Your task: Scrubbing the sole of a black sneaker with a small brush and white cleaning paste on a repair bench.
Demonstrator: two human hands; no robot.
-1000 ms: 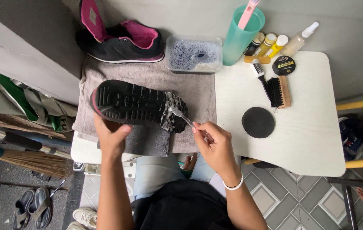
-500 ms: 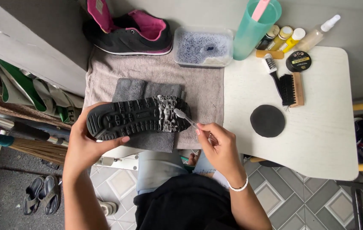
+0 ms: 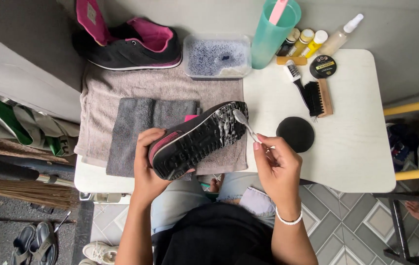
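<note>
Left hand [image 3: 149, 164] grips a black shoe [image 3: 197, 138] with pink trim by its heel end, fingers wrapped around the upper, sole turned up toward the camera. Shoe is tilted, toe pointing to about 2 o'clock, held just above the towels at the near edge of the desk [image 3: 352, 147]

Right hand [image 3: 277, 164] pinches a small white brush [image 3: 244, 123], fingers closed narrow on its handle. Brush head touches the lathered toe end of the sole; handle runs back toward 5 o'clock into the hand. White bracelet on that wrist

Under the shoe: a folded grey cloth [image 3: 145, 125] lying on a larger beige towel [image 3: 121, 86]. At 11 o'clock from the held shoe, the matching second shoe [image 3: 131, 46] rests upright on the towel's far edge. At 12 o'clock, a clear tub of foamy water [image 3: 217, 55]. Just beside it toward 1 o'clock, a teal cup [image 3: 271, 37] with a pink handle sticking out, then a row of small bottles [image 3: 312, 41] and a round tin [image 3: 323, 66]

At 3 o'clock from the brush head: a black round pad [image 3: 295, 134]; beyond it a wooden bristle brush [image 3: 319, 98], well apart from the hands
</note>
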